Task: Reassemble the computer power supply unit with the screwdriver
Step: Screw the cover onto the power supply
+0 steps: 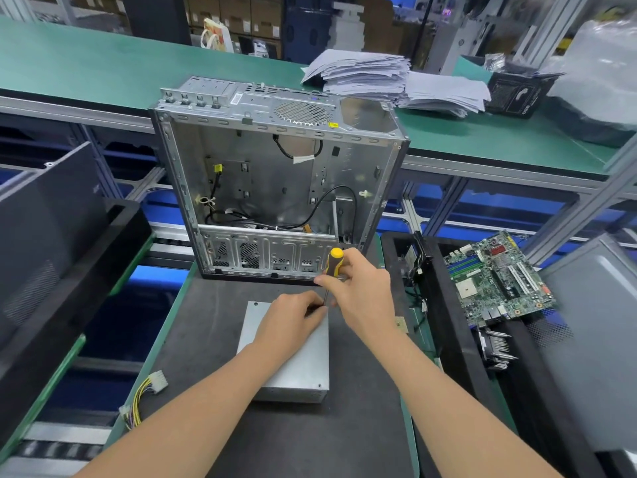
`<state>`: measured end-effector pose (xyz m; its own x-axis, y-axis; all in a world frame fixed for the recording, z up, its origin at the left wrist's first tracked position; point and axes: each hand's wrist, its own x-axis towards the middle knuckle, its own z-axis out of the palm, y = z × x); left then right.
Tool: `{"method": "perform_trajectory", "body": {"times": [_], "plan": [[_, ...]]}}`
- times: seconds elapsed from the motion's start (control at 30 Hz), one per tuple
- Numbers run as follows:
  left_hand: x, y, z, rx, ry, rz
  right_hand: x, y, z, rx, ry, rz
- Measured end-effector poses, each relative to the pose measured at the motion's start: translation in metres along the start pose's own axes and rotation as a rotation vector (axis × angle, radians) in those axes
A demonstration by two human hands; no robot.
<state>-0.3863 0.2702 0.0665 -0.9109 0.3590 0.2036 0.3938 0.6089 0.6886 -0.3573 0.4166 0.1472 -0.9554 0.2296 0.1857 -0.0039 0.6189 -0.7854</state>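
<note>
Bright even light, warped edges

The power supply unit (303,367) is dull grey sheet metal, the mat (327,436) matt black, the screwdriver (333,262) handle glossy yellow-and-black plastic, the computer case (269,174) bare metal.

Power supply unit (296,367) before open case (275,181), motherboard (499,281) at right
</note>
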Motion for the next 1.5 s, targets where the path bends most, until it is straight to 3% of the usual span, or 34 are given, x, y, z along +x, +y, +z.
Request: {"method": "perform_trajectory", "body": {"times": [0.07,0.17,0.2,0.57,0.7,0.77,0.87,0.93,1.23,1.33,1.4,1.5], "plan": [[-0.001,0.001,0.0,0.018,0.003,0.008,0.008,0.001,-0.014,-0.07,-0.119,-0.125],[-0.001,0.001,0.001,0.055,-0.003,0.017,0.02,-0.001,-0.033,0.045,-0.491,-0.214],[-0.001,0.001,0.001,0.06,-0.007,0.013,0.022,-0.001,-0.034,0.038,-0.508,-0.214],[-0.001,0.0,0.004,0.062,0.029,0.015,0.004,0.013,0.001,0.073,0.017,-0.003],[-0.002,0.002,0.003,0.054,0.022,0.0,0.001,0.012,0.001,0.002,0.042,-0.071],[-0.002,0.002,0.002,0.054,0.014,0.004,0.009,0.011,-0.011,-0.027,-0.098,-0.125],[-0.002,0.003,0.0,0.05,-0.011,0.027,0.02,0.003,-0.031,0.091,-0.464,-0.218],[-0.001,0.003,0.0,0.058,-0.018,0.035,0.024,0.0,-0.037,0.065,-0.526,-0.235],[-0.002,0.004,0.001,0.069,-0.002,0.018,0.002,-0.004,-0.003,0.043,-0.019,-0.003],[-0.002,0.004,0.0,0.055,-0.004,0.016,0.001,-0.006,0.0,-0.008,0.026,-0.015],[-0.002,0.004,0.0,0.043,-0.01,0.008,0.01,-0.004,-0.011,-0.064,-0.078,-0.064],[-0.001,0.004,-0.001,0.05,-0.016,0.026,0.025,-0.005,-0.036,0.05,-0.519,-0.19]]}}
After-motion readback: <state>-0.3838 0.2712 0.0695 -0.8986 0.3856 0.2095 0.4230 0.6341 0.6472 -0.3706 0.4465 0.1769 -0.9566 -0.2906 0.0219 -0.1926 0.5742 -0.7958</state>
